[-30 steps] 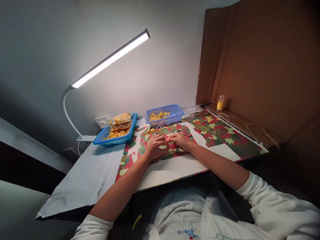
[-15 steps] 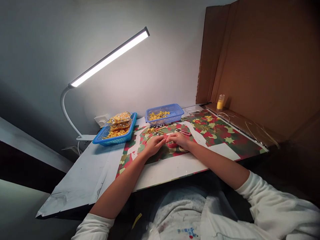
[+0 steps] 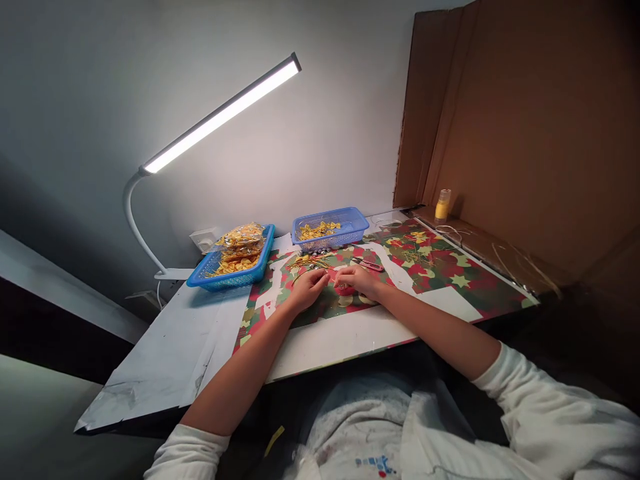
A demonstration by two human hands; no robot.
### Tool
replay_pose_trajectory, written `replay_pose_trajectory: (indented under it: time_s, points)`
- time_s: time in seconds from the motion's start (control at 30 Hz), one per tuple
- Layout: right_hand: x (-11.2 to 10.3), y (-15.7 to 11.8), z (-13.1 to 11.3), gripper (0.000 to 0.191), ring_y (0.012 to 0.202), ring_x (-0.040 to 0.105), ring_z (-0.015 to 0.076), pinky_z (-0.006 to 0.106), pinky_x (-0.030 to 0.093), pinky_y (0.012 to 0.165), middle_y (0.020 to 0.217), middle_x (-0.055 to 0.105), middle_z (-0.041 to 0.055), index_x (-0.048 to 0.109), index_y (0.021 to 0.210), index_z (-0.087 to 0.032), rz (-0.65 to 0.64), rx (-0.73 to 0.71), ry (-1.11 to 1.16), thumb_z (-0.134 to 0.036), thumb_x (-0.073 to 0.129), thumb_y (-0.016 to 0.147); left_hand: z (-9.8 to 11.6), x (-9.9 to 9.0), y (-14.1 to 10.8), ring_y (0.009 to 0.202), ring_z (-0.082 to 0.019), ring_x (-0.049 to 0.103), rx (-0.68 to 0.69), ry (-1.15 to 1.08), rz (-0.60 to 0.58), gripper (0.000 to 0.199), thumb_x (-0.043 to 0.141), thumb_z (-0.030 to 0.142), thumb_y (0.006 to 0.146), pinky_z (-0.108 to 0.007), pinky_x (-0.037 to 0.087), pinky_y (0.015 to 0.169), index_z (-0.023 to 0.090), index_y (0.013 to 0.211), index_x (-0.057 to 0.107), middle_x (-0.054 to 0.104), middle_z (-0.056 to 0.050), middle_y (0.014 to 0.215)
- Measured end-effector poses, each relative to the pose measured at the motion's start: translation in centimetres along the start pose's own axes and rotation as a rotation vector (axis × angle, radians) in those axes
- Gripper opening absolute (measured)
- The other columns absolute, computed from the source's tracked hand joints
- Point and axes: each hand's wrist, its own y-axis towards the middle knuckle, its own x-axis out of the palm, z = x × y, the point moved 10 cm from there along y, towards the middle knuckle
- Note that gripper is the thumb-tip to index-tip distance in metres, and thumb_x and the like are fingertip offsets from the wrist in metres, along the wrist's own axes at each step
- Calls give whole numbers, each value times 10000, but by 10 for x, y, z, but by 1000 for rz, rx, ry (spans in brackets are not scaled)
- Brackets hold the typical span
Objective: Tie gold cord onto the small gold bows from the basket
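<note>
My left hand [image 3: 309,289] is closed over the patterned sheet [image 3: 345,310], thumb and fingers pinched together. Facing it, my right hand [image 3: 359,280] is pinched too, its fingertips a small gap from the left ones. What either hand grips is too small to make out. Just beyond them lie gold ties [image 3: 313,262] and several small silver bells [image 3: 316,252]. Pink-handled snips [image 3: 369,265] rest behind my right hand.
A blue basket [image 3: 263,263] of gold bows, some bagged, stands at the left. Behind the hands is a blue-violet basket [image 3: 357,233] with gold bows. A lamp [image 3: 225,113] hangs above; a yellow bottle [image 3: 443,207] stands by the cardboard [image 3: 525,133].
The fingertips of my two hands have moved slightly apart. The whole view has shifted a little.
</note>
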Motion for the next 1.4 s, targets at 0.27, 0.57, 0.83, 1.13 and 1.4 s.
replay_pose_trajectory:
  time_s: [0.27,0.57,0.83,1.13,1.4]
  points:
    - [1,2,14,200,569,451,105,234,379,513,616,569,31,617,519,-156,-2,145,155,-321,562,617,4,1,-1,577,-113,329,5,-28,-8,326,408,399,868,-249,281,537,192,618,386,357,37,588]
    - [2,1,12,155,608,454,107,242,414,555,637,553,14,626,542,-156,-16,118,96,-294,592,603,4,1,-1,582,-112,335,7,-24,-11,320,420,392,867,-248,295,532,190,620,401,374,38,586]
    - [0,1,9,138,611,444,110,235,367,536,621,538,11,637,552,-158,6,81,57,-279,574,573,4,1,0,571,-109,316,6,-17,-9,338,418,403,861,-251,265,525,193,602,363,343,41,577]
    - [-2,1,5,164,552,424,100,242,342,526,557,537,7,573,449,-166,15,58,-1,-238,500,577,0,-2,1,552,-104,287,3,20,15,338,434,379,848,-253,243,510,193,585,330,303,42,562]
    - [0,3,7,145,544,411,101,248,348,549,537,490,-13,513,464,-175,6,23,-17,-253,492,585,1,-6,3,515,-102,278,3,101,16,298,442,310,794,-257,219,498,199,554,305,293,47,513]
